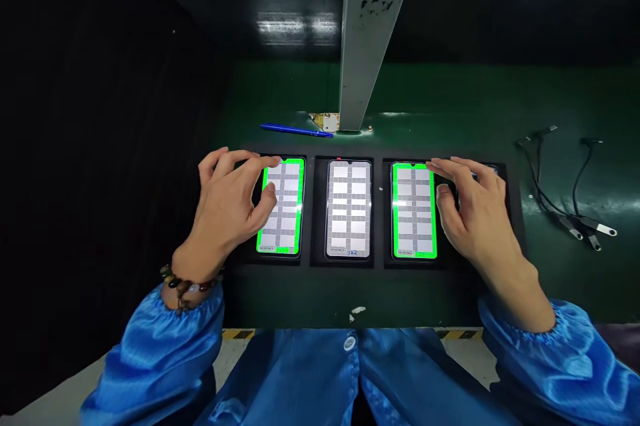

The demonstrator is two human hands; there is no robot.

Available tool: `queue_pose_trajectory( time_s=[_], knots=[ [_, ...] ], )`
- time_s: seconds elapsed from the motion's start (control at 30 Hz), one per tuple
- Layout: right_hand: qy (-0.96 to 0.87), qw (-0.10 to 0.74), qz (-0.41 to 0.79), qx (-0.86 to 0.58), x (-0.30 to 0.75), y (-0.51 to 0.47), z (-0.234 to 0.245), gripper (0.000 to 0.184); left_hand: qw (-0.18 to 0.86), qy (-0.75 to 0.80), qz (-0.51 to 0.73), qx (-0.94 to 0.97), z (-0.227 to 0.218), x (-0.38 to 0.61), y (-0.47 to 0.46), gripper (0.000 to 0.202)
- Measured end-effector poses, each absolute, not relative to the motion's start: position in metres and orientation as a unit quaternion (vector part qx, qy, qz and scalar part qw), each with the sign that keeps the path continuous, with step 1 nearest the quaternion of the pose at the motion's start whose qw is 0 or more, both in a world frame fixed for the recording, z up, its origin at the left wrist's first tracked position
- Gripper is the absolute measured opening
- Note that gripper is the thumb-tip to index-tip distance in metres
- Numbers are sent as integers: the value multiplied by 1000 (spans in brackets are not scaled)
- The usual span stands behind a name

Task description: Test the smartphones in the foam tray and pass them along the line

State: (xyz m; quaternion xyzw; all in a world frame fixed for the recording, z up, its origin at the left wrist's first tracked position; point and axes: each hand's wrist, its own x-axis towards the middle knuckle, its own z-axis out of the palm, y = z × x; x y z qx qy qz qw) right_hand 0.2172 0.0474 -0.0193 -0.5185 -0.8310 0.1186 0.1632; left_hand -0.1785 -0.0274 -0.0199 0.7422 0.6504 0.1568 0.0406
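Observation:
Three phones with lit screens lie face up in a row on black pads. The left phone [280, 213] and the right phone [414, 213] show a grey grid inside a bright green border. On the middle phone [349, 209] the grid has no green border, and a handwritten number stands near its bottom. My left hand [230, 193] is open over the left phone's left side, index fingertip at its top edge and thumb over the screen. Open too, my right hand [473, 206] has its index fingertip at the right phone's top right corner, thumb beside its right edge. Whether the fingertips press is unclear.
A blue pen [297, 130] lies behind the phones, near the foot of a grey metal post [367, 39]. Several short black cables [550, 209] lie on the green table [560, 286] at right. Partly under my right hand is another dark pad [513, 193]. Black cloth [90, 146] hangs at left.

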Motion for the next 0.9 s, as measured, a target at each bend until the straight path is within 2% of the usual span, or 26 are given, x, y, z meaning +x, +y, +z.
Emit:
queue_pose_trajectory(
  time_s=[0.17,0.4,0.7,0.9],
  knots=[
    [-858,158,147,-466,207,46,-20,49,56,626,169,759,-21,-177,-25,36],
    [-879,158,100,-438,213,21,-20,49,69,604,187,771,-24,-182,-53,41],
    [-882,203,131,-405,239,-36,-26,63,49,578,202,789,-20,-174,-106,41],
    [-891,233,132,-368,251,-57,-31,71,71,550,230,800,-18,-171,-137,34]
  ],
)
